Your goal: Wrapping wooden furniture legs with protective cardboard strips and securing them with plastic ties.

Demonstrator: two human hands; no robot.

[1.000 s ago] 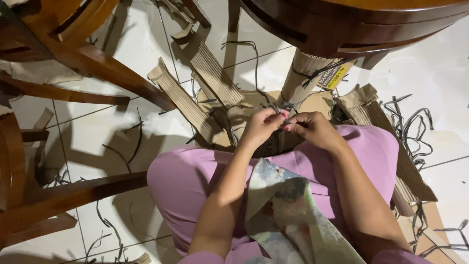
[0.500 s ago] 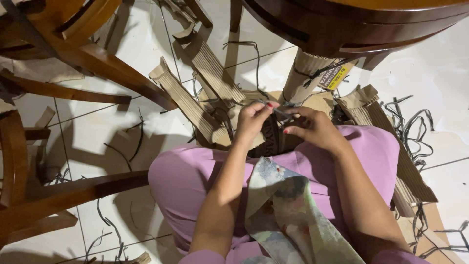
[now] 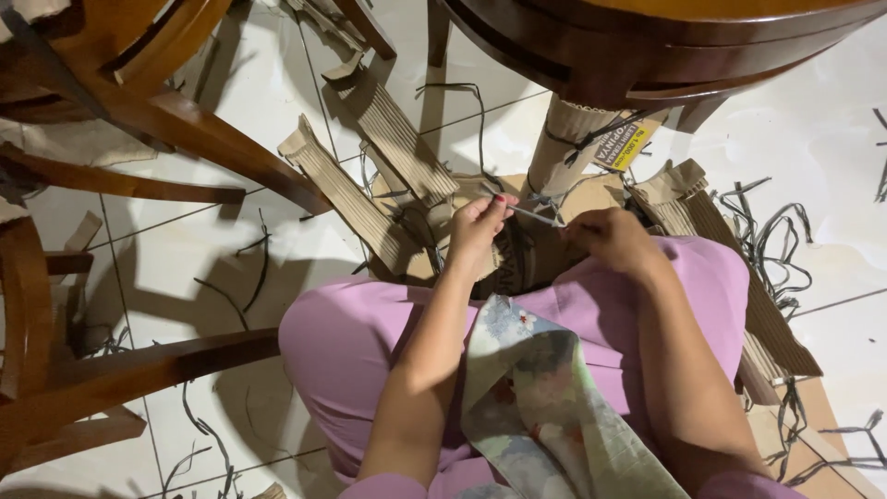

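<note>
The left hand (image 3: 476, 226) and right hand (image 3: 610, 238) are pinching a thin grey strap (image 3: 534, 213) taut between closed fingertips, above the pink-clad lap, just before the cardboard-wrapped table leg (image 3: 568, 148).

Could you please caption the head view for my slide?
Left hand and right hand pull a thin strap taut above corrugated cardboard.

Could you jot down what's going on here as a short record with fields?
Setting: tiled floor beneath a wooden table
Left hand: pinches one end of a thin pale strip
Right hand: at the strip's other end
Table leg: wrapped in corrugated cardboard
Around: cardboard pieces, dark strap offcuts, wooden chairs
Lap: pink trousers, patterned cloth
</note>
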